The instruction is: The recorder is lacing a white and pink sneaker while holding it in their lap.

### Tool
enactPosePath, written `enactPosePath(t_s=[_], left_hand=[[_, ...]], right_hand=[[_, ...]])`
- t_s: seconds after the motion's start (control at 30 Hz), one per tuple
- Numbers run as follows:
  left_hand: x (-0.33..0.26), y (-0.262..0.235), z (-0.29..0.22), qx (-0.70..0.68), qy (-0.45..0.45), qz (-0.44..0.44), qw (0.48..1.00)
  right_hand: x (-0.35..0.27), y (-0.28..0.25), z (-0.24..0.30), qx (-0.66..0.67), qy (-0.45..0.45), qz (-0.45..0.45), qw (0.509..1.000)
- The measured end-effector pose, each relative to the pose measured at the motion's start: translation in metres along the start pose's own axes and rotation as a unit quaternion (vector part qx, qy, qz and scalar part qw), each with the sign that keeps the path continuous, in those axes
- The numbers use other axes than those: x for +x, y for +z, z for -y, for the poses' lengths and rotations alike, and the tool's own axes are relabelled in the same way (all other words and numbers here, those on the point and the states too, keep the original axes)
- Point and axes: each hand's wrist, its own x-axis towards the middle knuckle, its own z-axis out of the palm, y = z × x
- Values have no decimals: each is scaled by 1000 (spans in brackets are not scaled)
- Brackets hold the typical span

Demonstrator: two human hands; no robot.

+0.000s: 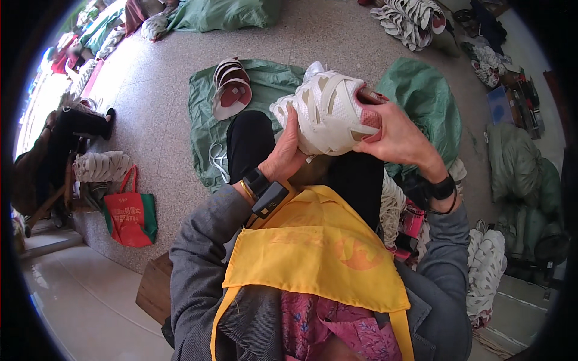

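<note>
White mesh shoe upper with pink lining (328,114) is gripped over black-trousered knees (251,129): the left hand (285,153) holds its near left side, the right hand (400,135) clasps its pink-edged opening. Light, even pressure would likely prevent creases. Beyond, nested white-and-pink uppers (232,93) rest on a crinkled green sheet (265,78).

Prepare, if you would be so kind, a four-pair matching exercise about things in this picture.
1. White shoe upper
2. Apron
3. Tote bag
4. Short fanned stack

A. Yellow
B. Lying on the green sheet
C. Held between left hand and right hand
D. Red and green

Pairs: 1-C, 2-A, 3-D, 4-B
</note>
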Motion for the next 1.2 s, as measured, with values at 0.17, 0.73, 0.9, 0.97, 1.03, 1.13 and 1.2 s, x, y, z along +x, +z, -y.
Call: enactPosePath(t_s=[0.17, 0.73, 0.9, 0.97, 1.03, 1.13, 1.2], left_hand=[[1, 2, 1, -61, 4, 18, 998], [-53, -44, 28, 22, -129, -223, 966], [-91, -21, 1, 284, 4, -164, 945], [-92, -12, -13, 323, 67, -209, 921], [-87, 9, -28, 431, 200, -163, 865], [-72, 17, -29, 556, 188, -127, 800], [-66, 12, -19, 610, 187, -132, 758]], right_hand=[[-5, 8, 27, -104, -7, -18, 994], [-12, 78, -3, -181, 6, 63, 981], [-17, 94, 0, -197, -31, 47, 979], [-13, 96, 10, -209, -16, 71, 975], [-11, 97, 16, -214, -8, 90, 973], [-13, 107, 16, -221, -27, 89, 971], [-12, 113, 14, -220, -25, 81, 972]])
